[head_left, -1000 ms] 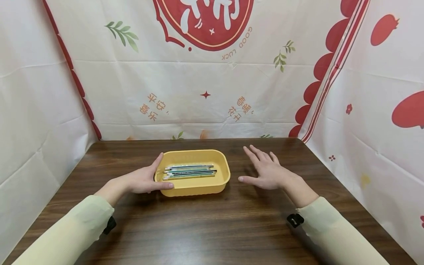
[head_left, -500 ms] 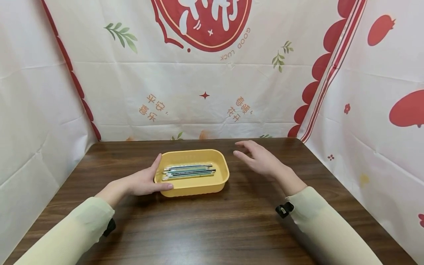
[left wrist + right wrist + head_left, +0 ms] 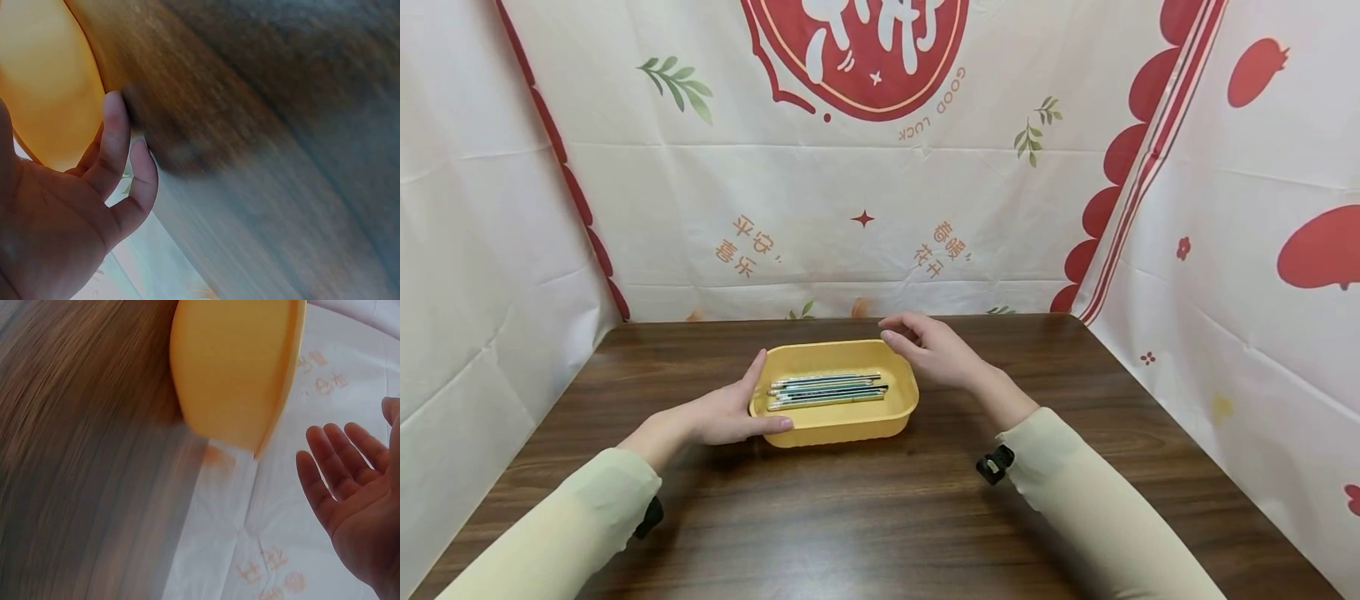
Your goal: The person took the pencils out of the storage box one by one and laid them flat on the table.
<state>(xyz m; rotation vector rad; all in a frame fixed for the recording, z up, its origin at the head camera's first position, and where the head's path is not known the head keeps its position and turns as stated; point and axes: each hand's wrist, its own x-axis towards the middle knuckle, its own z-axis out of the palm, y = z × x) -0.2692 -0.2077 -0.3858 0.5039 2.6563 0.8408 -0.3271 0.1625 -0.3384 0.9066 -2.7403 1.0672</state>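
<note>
A yellow plastic basket [image 3: 842, 432] stands on the table, with several pencils [image 3: 829, 392] lying side by side along its bottom. My left hand [image 3: 722, 414] holds the basket's left end, thumb along the near wall and index finger at the far left corner. In the left wrist view, the other fingers [image 3: 115, 144] are bent beside the basket's outer wall. Over the far right corner hovers my right hand [image 3: 936, 350], its fingers loosely bent and nothing in them. The right wrist view shows this hand apart from the basket's wall [image 3: 234, 369].
The dark wood table [image 3: 850, 525] ends at a printed cloth [image 3: 820, 175] that hangs behind it and on both sides. A black strap piece [image 3: 996, 464] sits at the right cuff and another [image 3: 649, 517] at the left cuff.
From the table's right side, my right hand has moved left to the basket's far right corner, its spread fingers drawing together. The left hand, basket and pencils have stayed in place.
</note>
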